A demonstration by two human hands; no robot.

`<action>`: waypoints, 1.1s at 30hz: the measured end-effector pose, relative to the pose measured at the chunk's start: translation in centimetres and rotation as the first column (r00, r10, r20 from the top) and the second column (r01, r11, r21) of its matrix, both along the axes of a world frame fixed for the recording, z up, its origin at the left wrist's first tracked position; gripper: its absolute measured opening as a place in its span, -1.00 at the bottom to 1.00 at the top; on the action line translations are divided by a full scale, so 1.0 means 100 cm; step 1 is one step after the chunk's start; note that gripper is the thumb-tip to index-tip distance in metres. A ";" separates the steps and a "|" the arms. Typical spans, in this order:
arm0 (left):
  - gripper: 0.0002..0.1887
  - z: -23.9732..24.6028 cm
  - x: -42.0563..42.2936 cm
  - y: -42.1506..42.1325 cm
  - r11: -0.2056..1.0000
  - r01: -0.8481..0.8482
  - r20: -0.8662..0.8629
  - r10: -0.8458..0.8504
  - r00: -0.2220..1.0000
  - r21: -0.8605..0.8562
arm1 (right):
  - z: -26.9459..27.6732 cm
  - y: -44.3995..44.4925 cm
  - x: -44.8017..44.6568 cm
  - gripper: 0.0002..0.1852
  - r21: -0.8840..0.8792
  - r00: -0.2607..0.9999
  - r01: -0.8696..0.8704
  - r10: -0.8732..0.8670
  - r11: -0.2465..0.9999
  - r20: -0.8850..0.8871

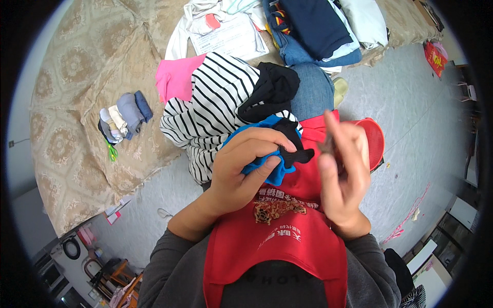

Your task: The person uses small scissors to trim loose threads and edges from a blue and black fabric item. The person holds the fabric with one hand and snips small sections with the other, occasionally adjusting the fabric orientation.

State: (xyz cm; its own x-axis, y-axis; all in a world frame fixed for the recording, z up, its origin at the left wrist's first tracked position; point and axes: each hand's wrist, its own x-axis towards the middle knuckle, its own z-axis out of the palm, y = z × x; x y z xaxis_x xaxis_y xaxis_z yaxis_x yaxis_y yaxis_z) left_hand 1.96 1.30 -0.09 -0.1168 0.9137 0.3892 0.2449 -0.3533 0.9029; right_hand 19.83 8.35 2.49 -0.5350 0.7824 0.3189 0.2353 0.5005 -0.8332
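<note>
My left hand [246,165] grips a bunched piece of blue-and-black fabric [277,173], and a narrow black end [304,156] sticks out past the thumb and fingertips. To its right, my right hand [344,173] is raised and blurred. Its thumb and fingers pinch a small greyish object [327,144], too blurred to name. Beneath and beyond the hands lies a black-and-white striped garment [223,84] with a pink piece [179,77] and a black cloth [271,88] on it. A red printed apron [277,238] covers my front.
Left, on a bed with a patterned beige cover [73,142], lie rolled cloth bundles [129,107] and green-handled scissors [112,153]. Folded clothes [316,29] and printed papers [231,40] lie at the far side. A red basket [375,142] stands right, near a green slipper [340,91].
</note>
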 end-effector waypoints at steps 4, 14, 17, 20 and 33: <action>-0.84 0.002 0.001 0.002 0.999 -0.022 -0.037 0.023 0.999 0.029 | 0.001 -0.007 -0.005 -0.48 0.153 0.997 -0.066 0.058 0.986 0.055; -0.81 0.006 0.000 -0.001 0.998 -0.049 -0.156 0.055 0.986 0.040 | 0.002 -0.007 -0.004 -0.49 0.215 0.994 -0.076 0.056 0.974 0.095; -0.80 0.006 0.000 -0.001 0.997 -0.060 -0.172 0.068 0.983 0.050 | 0.003 -0.006 -0.003 -0.50 0.225 0.991 -0.085 0.059 0.971 0.122; -0.92 0.007 0.003 -0.001 0.996 -0.080 -0.191 0.084 0.978 0.030 | 0.001 -0.006 -0.003 -0.49 0.204 0.994 -0.089 0.074 0.975 0.079; -0.83 0.005 0.004 -0.003 0.982 -0.138 -0.340 0.175 0.924 0.131 | 0.001 -0.010 -0.007 -0.50 0.234 0.993 -0.036 0.008 0.972 0.118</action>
